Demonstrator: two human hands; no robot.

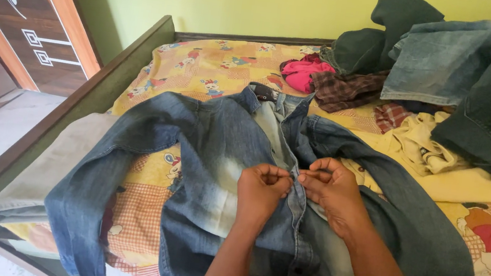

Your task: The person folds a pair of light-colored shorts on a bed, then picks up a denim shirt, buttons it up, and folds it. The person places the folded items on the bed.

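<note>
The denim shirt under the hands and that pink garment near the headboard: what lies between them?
In the head view, only bare cartoon-print bedsheet lies between the denim shirt collar and the pink garment.

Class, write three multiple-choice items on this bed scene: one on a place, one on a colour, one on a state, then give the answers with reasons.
1. Where does the pink garment lie?
A. on the floor
B. near the far end of the bed
C. in a hand

2. What colour is the wall?
A. light green
B. blue
C. white

3. How is the denim shirt lying?
A. folded square
B. on a hanger
C. spread out, front open

Answers: B, it sits beside the clothes pile; A, green above the bed frame; C, the left hand and right hand pinch its front edges.
</note>
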